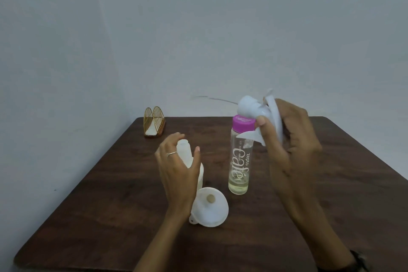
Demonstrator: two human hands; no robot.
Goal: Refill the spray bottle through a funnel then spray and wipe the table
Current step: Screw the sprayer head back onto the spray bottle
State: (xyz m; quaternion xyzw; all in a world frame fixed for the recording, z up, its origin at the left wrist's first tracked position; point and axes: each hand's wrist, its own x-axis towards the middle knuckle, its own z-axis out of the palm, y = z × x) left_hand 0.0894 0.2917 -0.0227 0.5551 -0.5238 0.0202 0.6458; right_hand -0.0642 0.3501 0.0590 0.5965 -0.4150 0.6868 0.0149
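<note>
My left hand [178, 172] grips the white spray bottle [185, 150], which stands upright on the table with its neck uncovered. My right hand [289, 139] holds the white spray head [256, 110] in the air, above and right of the bottle; its thin dip tube [212, 98] points left. A white funnel [209, 206] lies on its side on the table just in front of the spray bottle. A clear bottle with a pink cap [240, 157], a little yellowish liquid at its bottom, stands between my hands.
The dark wooden table [110, 205] meets a pale wall behind and to the left. A gold wire napkin holder [153, 122] with white napkins sits at the far left corner.
</note>
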